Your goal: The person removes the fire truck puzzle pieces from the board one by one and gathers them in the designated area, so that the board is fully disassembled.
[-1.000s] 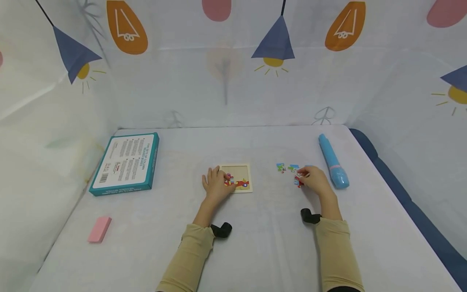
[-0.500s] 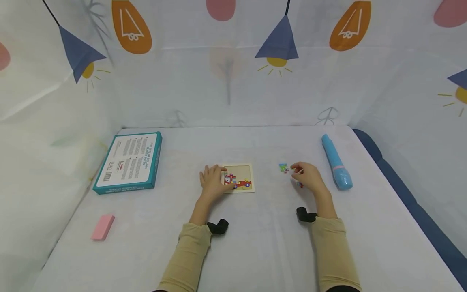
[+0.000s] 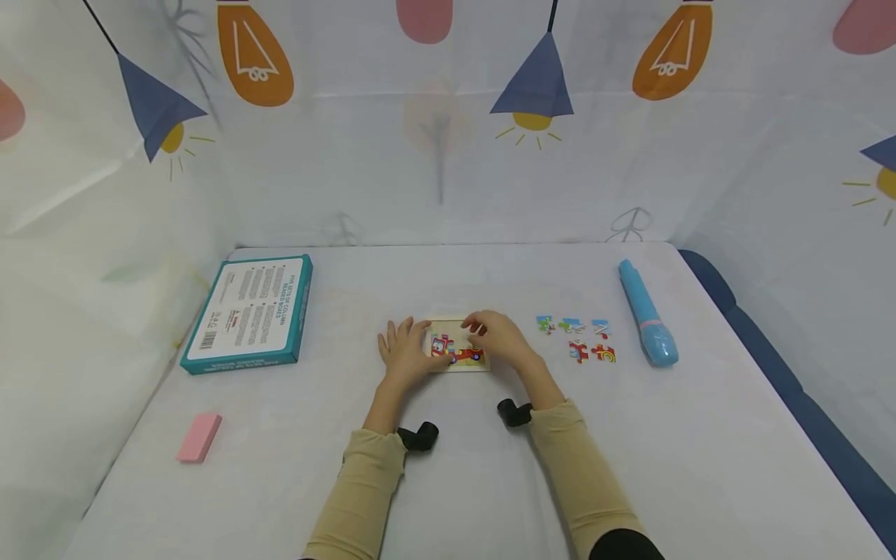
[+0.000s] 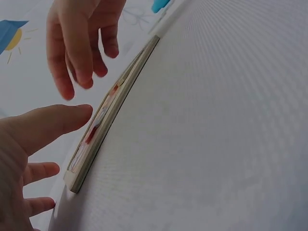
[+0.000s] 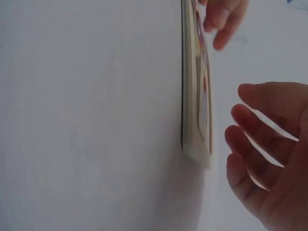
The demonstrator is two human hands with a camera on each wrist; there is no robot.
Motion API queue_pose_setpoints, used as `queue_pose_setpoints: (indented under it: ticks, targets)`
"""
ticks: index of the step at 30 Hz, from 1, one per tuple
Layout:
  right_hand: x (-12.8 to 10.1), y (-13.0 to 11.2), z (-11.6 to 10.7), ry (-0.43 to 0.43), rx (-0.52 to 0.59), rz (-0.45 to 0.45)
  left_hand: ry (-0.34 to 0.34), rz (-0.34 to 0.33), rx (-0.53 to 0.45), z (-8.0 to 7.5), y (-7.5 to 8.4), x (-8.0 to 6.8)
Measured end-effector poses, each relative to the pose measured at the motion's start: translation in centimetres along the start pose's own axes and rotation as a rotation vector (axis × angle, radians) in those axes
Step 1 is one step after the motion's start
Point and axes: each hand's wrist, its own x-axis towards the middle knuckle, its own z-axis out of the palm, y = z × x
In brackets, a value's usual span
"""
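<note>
A small wooden puzzle tray [image 3: 458, 369] lies mid-table, partly filled with pieces forming a red vehicle [image 3: 465, 355]. My left hand [image 3: 407, 354] rests at its left side with fingers spread, the thumb over the front left part of the picture. Over the tray's right side hovers my right hand [image 3: 500, 338], its fingers loosely bent. In the right wrist view, thumb and fingers of the right hand [image 5: 274, 144] stand apart above the tray [image 5: 190, 120], with nothing seen between them. Several loose puzzle pieces [image 3: 578, 351] lie to the right. The tray's upper right is partly hidden.
A teal-edged box [image 3: 245, 311] lies at the back left, and a pink block [image 3: 199, 437] nearer the front left. A light-blue bottle-shaped object [image 3: 647, 315] lies right of the loose pieces. Printed white cloth [image 3: 364, 171] walls in the table.
My right hand has moved left from the loose pieces to above the tray, uncovering those pieces. The left hand stays at the tray's left side, its thumb and fingers now spread wider.
</note>
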Motion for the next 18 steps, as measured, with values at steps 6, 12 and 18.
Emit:
queue_pose_setpoints:
  ticks: [6, 12, 18]
  targets:
    - [1.0, -2.2, 1.8, -0.061, -0.174, -0.017, -0.009, 0.007, 0.029, 0.0, -0.1, -0.1]
    - [1.4, -3.1, 2.6, -0.032, -0.242, -0.026, -0.009, -0.002, 0.034, 0.0, 0.0, -0.2]
    - [1.6, -3.0, 2.7, -0.023, -0.098, -0.036, -0.008, -0.015, 0.037, 0.2, 0.0, -0.1]
